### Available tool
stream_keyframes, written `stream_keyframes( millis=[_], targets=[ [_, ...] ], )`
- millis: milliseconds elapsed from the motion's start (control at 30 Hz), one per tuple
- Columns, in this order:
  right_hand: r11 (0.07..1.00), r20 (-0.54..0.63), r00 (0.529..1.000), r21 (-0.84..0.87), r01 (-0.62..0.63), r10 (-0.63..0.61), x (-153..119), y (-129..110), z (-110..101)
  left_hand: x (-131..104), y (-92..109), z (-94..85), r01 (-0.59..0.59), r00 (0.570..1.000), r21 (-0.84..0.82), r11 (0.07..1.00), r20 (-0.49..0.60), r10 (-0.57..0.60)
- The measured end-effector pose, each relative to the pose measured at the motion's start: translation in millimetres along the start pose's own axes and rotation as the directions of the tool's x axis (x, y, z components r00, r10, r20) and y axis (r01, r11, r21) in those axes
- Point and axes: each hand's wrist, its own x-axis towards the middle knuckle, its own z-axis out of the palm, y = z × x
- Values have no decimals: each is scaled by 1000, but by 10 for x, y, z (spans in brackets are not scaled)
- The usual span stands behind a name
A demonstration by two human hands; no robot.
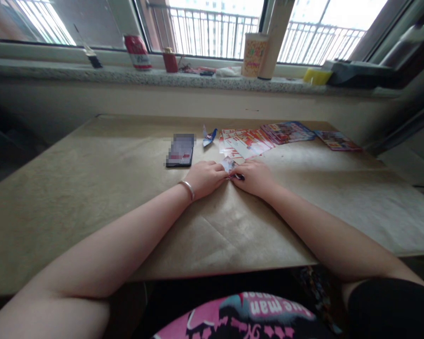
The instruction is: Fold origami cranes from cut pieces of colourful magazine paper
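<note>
so the bench (92,188) is tan with faint blotches, the little slip of paper (228,163) looks mostly pale grey-white, the folded piece (208,138) is blue and white, leaflets (248,142) red, orange and white, bracelet (189,189) silver, sill (109,78) speckled grey, shirt (247,316) black with pink and white print

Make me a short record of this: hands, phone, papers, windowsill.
Left hand: holds small paper; silver bracelet on wrist
Right hand: holds the same paper
Phone: flat on table, left of folded paper
Leaflets: spread beyond the right hand, some overlapping
Windowsill: can, red container, patterned cup, other items
</note>
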Motion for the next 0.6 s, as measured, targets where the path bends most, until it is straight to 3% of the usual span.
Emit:
stream_keyframes(
  millis=[133,367,600],
  targets=[
    [995,-14,999,85,-45,47,-1,-10,14,0,17,-10,-13,1000,27,1000,6,13],
    [996,-15,1000,84,-24,25,4,-27,24,13,53,-67,-17,993,116,993,121,2],
    [999,-47,998,-42,30,-32,7,-55,38,30,82,-63,5,998,67,998,58,-9]
  ],
)
